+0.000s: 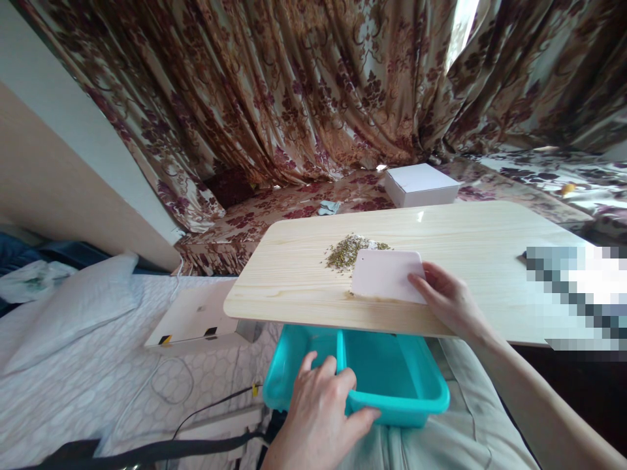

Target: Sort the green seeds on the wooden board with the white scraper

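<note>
A pile of small green beans (345, 252), with white grains among them, lies on the light wooden tabletop (480, 241). My right hand (448, 297) is closed on the right end of a flat white plastic scraper (386, 275), thumb on top. The scraper covers the pile's near right side. Below the table's near edge, a teal two-compartment box (392, 399) rests at my lap, partly under the tabletop. My left hand (326, 405) grips its near rim by the divider, fingers bent over into the box and thumb along the outer wall. Few beans show near the scraper's left corner.
A white box (422, 185) stands behind the table, near a light blue cloth (328, 207). On the bed at left are a white case (196, 316), cables and a pillow (78, 303). A pixelated patch hides something at the table's right end. Patterned curtains (294, 85) hang behind.
</note>
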A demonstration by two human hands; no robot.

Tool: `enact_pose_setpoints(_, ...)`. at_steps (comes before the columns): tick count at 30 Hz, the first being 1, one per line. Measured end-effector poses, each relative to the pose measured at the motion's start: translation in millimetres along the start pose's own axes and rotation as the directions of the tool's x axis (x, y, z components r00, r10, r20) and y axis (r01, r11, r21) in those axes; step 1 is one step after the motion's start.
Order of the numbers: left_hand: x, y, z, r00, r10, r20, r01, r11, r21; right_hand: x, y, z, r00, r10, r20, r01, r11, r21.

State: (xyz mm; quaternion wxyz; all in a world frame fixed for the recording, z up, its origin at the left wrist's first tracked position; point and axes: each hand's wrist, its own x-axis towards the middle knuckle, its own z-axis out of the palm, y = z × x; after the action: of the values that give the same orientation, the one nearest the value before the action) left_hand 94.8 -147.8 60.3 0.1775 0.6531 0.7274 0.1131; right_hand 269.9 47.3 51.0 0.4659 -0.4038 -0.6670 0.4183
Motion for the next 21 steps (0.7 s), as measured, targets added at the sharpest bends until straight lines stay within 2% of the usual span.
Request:
enact_pose_setpoints(7,-0.5,-0.7,-0.9,1.000,-0.016,0.022,0.016,1.000,-0.002,0.4,0.5,2.2,0.999,-0.021,0.024,0.021,1.000,-0.006)
enact_pose_setpoints(21,-4.7,-9.0,-1.0,0.999,0.003,-0.050,-0.002,1.000,0.008,-0.8,-4.7,7.3,0.998,-0.018,0.063,0.017,1.000,0.016)
